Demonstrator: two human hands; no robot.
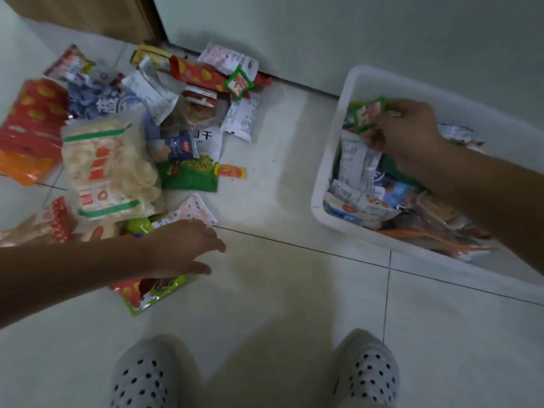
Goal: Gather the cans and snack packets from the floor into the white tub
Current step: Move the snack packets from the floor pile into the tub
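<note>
Pale floor tiles (279, 201) carried a heap of snack packets (112, 160) at 10 o'clock, and the white tub (325, 178), already part full, sat at 3 o'clock. Over it the right hand (412, 134) pinched 1 green-edged packet (368, 116). At 8 o'clock the left hand (185, 245) hovered with fingers spread wide, holding nothing, above the heap's near edge.

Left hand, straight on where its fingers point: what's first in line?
Only bare floor tiles lie ahead of the left hand, no packet. Further on, probably the near corner of the white tub, though the hand's height is unclear.
</note>
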